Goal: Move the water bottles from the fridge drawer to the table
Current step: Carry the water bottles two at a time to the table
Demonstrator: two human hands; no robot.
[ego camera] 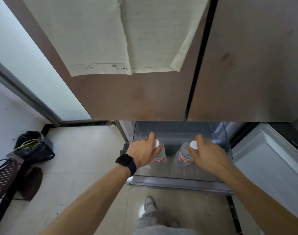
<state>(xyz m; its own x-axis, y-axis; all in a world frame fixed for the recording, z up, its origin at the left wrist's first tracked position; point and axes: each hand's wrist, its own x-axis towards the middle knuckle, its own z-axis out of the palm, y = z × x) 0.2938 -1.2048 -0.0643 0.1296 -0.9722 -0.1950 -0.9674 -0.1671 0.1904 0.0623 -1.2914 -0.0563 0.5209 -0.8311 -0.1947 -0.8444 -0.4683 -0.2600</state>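
Note:
The fridge drawer (pixel 178 183) is pulled out below the closed upper doors. Two clear water bottles with white caps and red-and-white labels stand upright inside it. My left hand (pixel 143 152), with a black watch on its wrist, curls around the neck of the left bottle (pixel 160 156). My right hand (pixel 207 154) wraps its fingers around the cap and neck of the right bottle (pixel 183 156). Both bottles still rest in the drawer. The table is not in view.
An open white compartment lid or door (pixel 270 160) lies right of the drawer. Papers (pixel 100 36) hang on the fridge door. On the tiled floor to the left are a black rubbish bag (pixel 34 146) and a dark rack (pixel 2 177). My foot (pixel 150 202) stands before the drawer.

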